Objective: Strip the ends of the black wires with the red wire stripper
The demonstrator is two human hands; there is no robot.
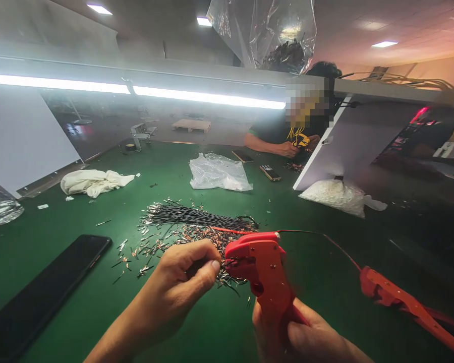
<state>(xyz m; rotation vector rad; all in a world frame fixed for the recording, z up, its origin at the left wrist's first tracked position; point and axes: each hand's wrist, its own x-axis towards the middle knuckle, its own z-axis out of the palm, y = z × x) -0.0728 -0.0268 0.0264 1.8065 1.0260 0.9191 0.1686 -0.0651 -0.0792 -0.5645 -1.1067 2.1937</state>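
Observation:
My left hand [185, 282] is closed in a pinch on a short dark wire [229, 262], and the wire's end reaches into the jaws of a red wire stripper [270, 272]. My right hand [310, 335] is wrapped around the stripper's handles, low in the middle of the view. Just beyond lies a bundle of black wires [200, 216], its ends fanned out to the left. Scraps of insulation and copper [196, 236] are strewn in front of the bundle, partly hidden by my hand and the tool.
A second red wire stripper [389, 288] lies at right. At left lie a black phone [49, 292] and a white cloth [94, 182]. A clear plastic bag [219, 172] and a filled white bag [336, 195] lie farther back. Across the green table [144, 327], another person works with yellow-handled pliers.

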